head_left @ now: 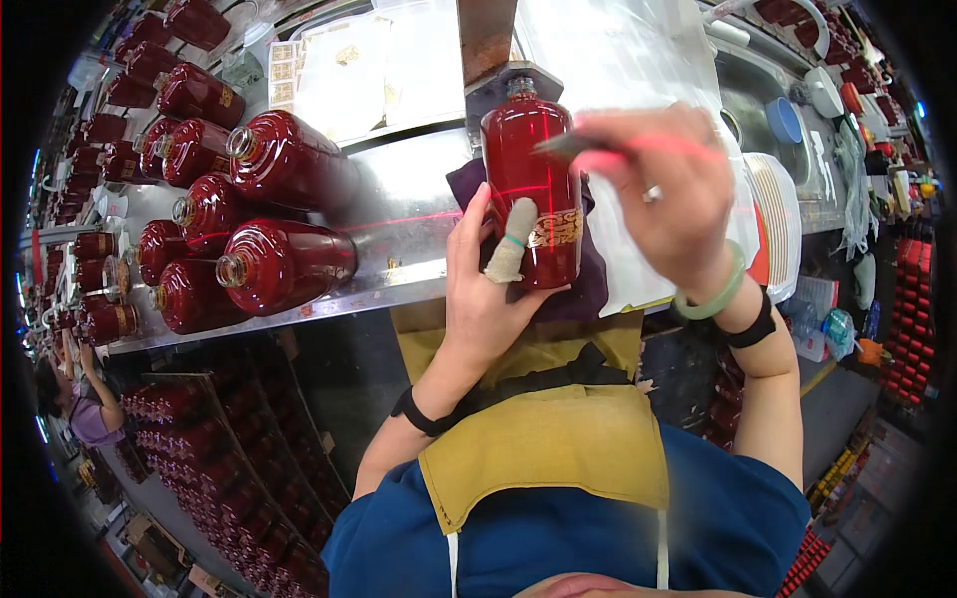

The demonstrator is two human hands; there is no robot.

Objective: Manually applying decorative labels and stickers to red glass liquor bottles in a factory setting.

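No readable words, numbers, brands, signs

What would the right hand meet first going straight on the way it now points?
Probably the red bottle: the blurred dark tool in the right hand points left across its upper part. Whether the tip touches it, I can't tell.

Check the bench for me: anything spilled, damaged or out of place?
Nothing clearly stands out. The red bottle in the left hand shows no visible damage, the clustered bottles look intact, and I see no spill. The right hand and its dark tool are blurred, so details can't be judged.
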